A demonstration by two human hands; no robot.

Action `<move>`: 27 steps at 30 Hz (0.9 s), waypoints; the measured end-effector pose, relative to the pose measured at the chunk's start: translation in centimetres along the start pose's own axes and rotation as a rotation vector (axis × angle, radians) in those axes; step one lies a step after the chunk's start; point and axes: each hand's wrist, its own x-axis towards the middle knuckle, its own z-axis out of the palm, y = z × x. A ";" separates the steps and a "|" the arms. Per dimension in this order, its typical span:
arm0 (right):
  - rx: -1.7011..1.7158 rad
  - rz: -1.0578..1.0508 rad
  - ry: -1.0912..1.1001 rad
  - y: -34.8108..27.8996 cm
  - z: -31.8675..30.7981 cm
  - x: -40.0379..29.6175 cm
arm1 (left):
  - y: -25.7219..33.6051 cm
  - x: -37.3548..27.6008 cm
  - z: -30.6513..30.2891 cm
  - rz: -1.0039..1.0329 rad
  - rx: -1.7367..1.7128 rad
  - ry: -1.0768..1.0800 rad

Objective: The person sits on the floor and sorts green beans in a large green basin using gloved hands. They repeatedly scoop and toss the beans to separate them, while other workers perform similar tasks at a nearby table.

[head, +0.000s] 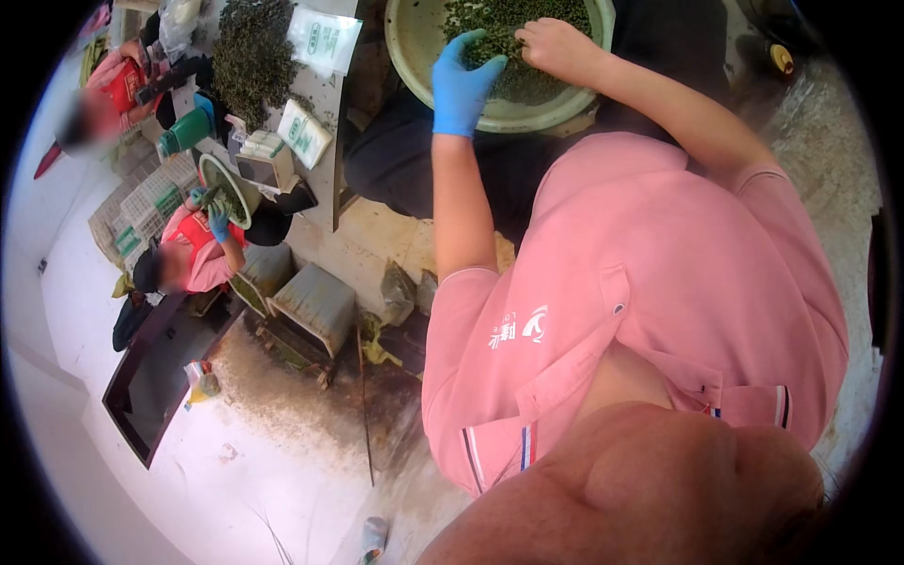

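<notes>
My left hand (462,85), in a blue glove, reaches over the near left side of a large pale green basin (417,81). Its thumb and fingers are apart, the fingertips at the small green berries or buds (526,81) in the basin. Bare and with curled fingers, my right hand (558,49) is to the right of it, over the same green heap. Something small and dark shows at its fingertips, too small to name. Whether it is pinched there I cannot tell. The basin's far side is cut off by the picture's top edge.
At the left, a table (325,113) bears a dark green heap (254,60), printed plastic bags (325,39) and a small boxy device (265,169). Two people in red aprons sit beyond, one gloved with a basin (244,191). Grey bins (314,304) stand on the floor.
</notes>
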 end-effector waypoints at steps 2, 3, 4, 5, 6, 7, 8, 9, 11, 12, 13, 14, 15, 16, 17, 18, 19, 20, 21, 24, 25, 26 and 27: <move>0.032 0.004 -0.007 0.0 0.2 -0.3 | -0.5 -0.4 0.8 0.069 0.359 0.001; 0.054 0.002 0.001 0.0 0.2 -0.4 | -0.5 -0.5 1.3 0.149 0.442 0.047; 0.075 -0.001 0.008 0.0 0.2 -0.4 | -0.5 -0.6 1.8 0.230 0.524 0.094; 0.076 -0.001 0.010 0.0 0.2 -0.5 | -0.6 -0.7 2.1 0.312 0.606 0.140; 0.074 0.001 0.007 0.0 0.0 -0.7 | -0.6 -0.6 2.2 0.262 0.541 0.101; 0.072 0.003 0.003 0.0 -0.2 -0.8 | -0.6 -0.6 2.3 0.211 0.477 0.062; 0.076 0.001 -0.015 0.0 -0.4 -1.0 | -0.7 -0.5 2.5 0.161 0.413 0.024; 0.082 -0.006 -0.028 -0.1 -0.6 -1.0 | -0.6 -0.6 2.4 0.110 0.353 -0.009; 0.092 -0.012 -0.026 -0.3 -0.5 -1.2 | -0.5 -0.5 2.7 0.086 0.484 -0.055; 0.093 -0.005 -0.011 -0.2 -0.2 -1.4 | -0.3 -0.2 2.8 0.077 0.548 -0.082; 0.094 0.002 0.004 -0.1 0.0 -1.6 | -0.1 -0.2 2.7 0.055 0.342 -0.044; 0.098 0.005 -0.005 0.3 0.2 -1.7 | 0.1 -0.4 2.3 0.033 0.135 -0.007; 0.109 0.006 -0.016 0.5 -0.3 -1.6 | 0.4 -1.0 1.8 0.003 -0.071 0.032; 0.112 0.013 -0.031 0.8 -0.6 -1.8 | 1.8 -1.2 0.6 -0.016 0.039 -0.049; 0.111 0.023 -0.020 0.9 -0.4 -2.0 | 1.7 -1.2 0.8 0.092 0.157 -0.037; 0.116 0.021 -0.001 1.0 -0.3 -2.0 | 1.9 -1.4 0.6 0.200 0.283 -0.012; 0.121 0.021 0.018 1.0 -0.2 -2.1 | 2.0 -1.6 0.6 0.307 0.410 0.011; 0.122 0.023 0.020 1.0 -0.2 -2.1 | 0.6 -1.4 0.8 0.261 0.588 -0.052; 0.129 0.017 0.025 0.9 -0.2 -1.9 | -0.8 -1.1 1.0 0.218 0.510 -0.066; 0.126 0.010 0.005 1.0 0.1 -1.8 | -4.2 0.0 2.1 0.044 0.049 -0.045; 0.122 0.010 -0.009 1.0 0.2 -1.9 | -4.6 0.2 2.1 0.057 0.056 -0.005; 0.124 0.008 0.000 1.1 0.2 -1.9 | -5.0 0.3 2.1 0.069 0.063 0.037; 0.126 0.009 0.006 1.1 0.2 -2.0 | -5.0 0.4 2.2 0.080 0.069 0.076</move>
